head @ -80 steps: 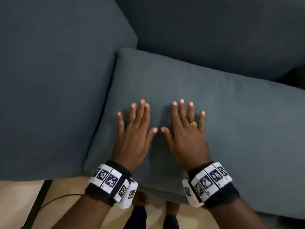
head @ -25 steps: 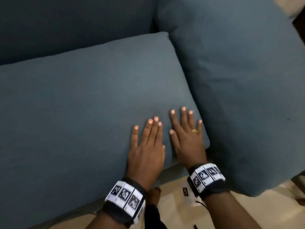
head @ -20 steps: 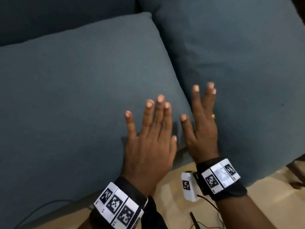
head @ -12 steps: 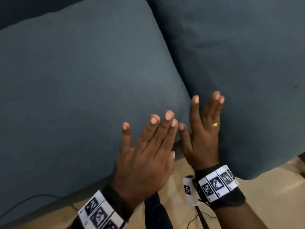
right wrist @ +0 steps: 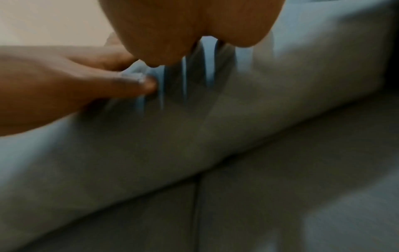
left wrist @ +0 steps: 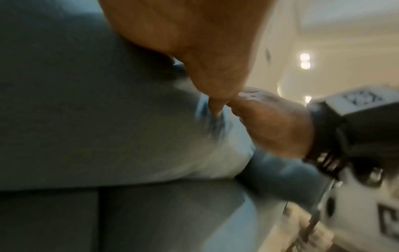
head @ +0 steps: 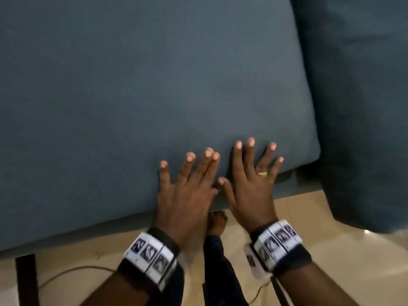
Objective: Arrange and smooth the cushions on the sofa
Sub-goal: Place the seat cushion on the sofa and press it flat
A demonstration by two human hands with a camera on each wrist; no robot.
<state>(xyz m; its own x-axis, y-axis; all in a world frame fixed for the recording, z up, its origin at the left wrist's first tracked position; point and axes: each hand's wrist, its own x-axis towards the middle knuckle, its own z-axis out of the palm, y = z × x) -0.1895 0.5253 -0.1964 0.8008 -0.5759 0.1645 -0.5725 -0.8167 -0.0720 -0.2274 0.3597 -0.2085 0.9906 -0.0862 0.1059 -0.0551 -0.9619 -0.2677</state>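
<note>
Both hands back down flat after lifting, left hand (head: 187, 193) and right hand (head: 250, 186) side by side, fingers spread straight, gripping nothing, pressing blue-grey seat cushion (head: 143, 96) near its front right corner

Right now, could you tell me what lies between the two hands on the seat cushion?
Only a narrow strip of bare seat cushion fabric separates the left hand from the right hand; their thumbs nearly meet. The head view shows it.

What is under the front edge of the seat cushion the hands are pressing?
Under the seat cushion the sofa base shows as a strip; below it, floor and a dark leg. Beneath the cushion's middle is hidden.
</note>
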